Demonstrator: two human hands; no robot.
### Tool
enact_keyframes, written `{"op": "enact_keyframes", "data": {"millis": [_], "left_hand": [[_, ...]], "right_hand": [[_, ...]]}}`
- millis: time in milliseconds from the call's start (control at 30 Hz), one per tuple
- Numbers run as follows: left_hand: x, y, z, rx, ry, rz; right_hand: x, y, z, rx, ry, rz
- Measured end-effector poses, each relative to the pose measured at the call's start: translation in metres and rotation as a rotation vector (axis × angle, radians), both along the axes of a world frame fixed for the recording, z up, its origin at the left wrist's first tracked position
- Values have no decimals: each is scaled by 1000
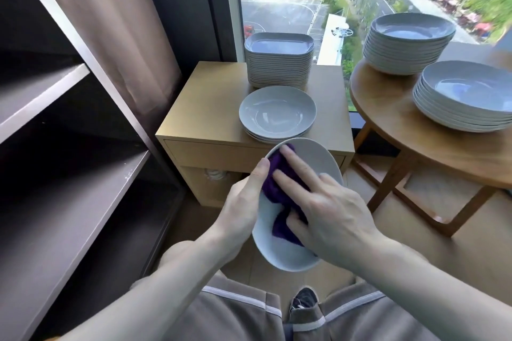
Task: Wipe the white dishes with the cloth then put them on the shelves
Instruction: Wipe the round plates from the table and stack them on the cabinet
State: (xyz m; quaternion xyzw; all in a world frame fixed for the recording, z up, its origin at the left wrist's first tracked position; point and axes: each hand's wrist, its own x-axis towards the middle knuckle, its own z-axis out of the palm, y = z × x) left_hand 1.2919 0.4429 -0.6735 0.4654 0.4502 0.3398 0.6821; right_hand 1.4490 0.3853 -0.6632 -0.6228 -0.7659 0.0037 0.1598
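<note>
purple cloth [277, 191], white dish [288, 252] (greyish)

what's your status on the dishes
Left hand grips white dish by rim. Right hand presses purple cloth into it. Nothing blocks the shelves.

Tilted white dish [279, 250], purple cloth [277, 188] inside; empty grey shelves [55, 202] left

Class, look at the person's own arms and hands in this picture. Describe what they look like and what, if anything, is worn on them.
The left hand and right hand wear no gloves, and no rings, watch or bracelet show. Both arms are bare right to the edge of the picture, with no sleeves in view. The nails that show look unpainted.
</note>
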Motion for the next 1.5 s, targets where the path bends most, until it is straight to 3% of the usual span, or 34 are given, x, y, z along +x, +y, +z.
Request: {"op": "enact_keyframes", "data": {"millis": [267, 533, 700, 900, 1067, 1300, 1500], "left_hand": [[-9, 7, 10, 75, -22, 55], [-22, 19, 13, 114, -69, 219], [-16, 13, 9, 30, -93, 114], [-7, 6, 3, 65, 32, 50], [-4, 0, 2, 113, 33, 64], [-6, -2, 12, 80, -22, 143], [-9, 2, 14, 81, 6, 223]], "right_hand": [[31, 19, -24, -202, -31, -197], [-5, -7, -16, -334, -42, 230], [-15, -14, -1, -204, 29, 316], [-8, -7, 1, -62, 27, 207], [4, 3, -3, 16, 55, 17], [20, 10, -20, -181, -21, -194], [12, 0, -24, -323, 33, -116]]}}
